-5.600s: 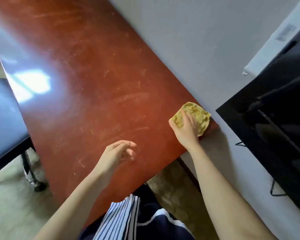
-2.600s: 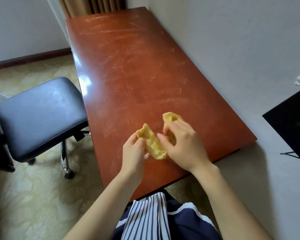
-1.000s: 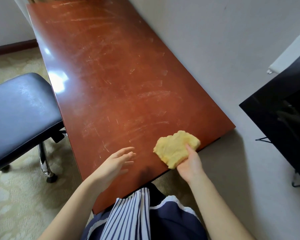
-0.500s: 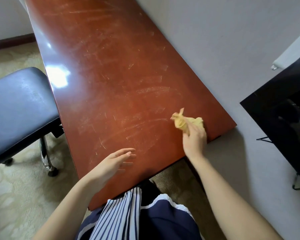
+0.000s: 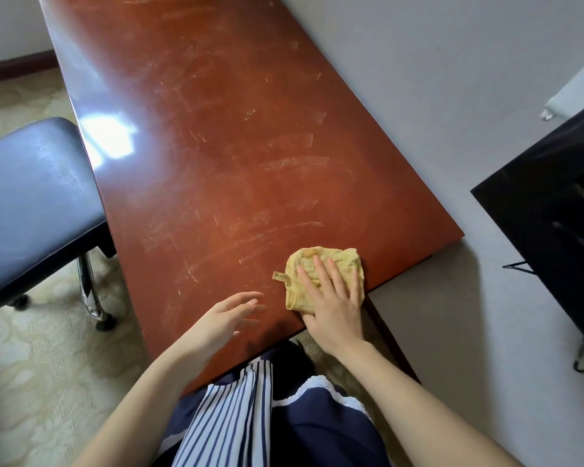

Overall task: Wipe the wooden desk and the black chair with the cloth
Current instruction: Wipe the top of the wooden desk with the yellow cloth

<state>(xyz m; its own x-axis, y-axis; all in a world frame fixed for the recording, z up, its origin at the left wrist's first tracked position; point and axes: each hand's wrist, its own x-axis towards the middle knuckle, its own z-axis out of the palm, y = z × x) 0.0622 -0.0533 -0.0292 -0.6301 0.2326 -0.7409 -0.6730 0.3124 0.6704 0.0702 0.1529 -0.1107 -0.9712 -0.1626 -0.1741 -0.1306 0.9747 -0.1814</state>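
My right hand (image 5: 334, 305) pressed the cloth (image 5: 321, 261) flat, fingers spread, at the near corner of the wooden desk (image 5: 216, 146). My left hand (image 5: 223, 318) hovered, fingers loose. I think this was the desk step; next I had to push far across.

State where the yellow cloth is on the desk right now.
In the head view, the yellow cloth lies on the wooden desk close to its near right corner, pressed flat under the right hand, with the left hand just to its left.
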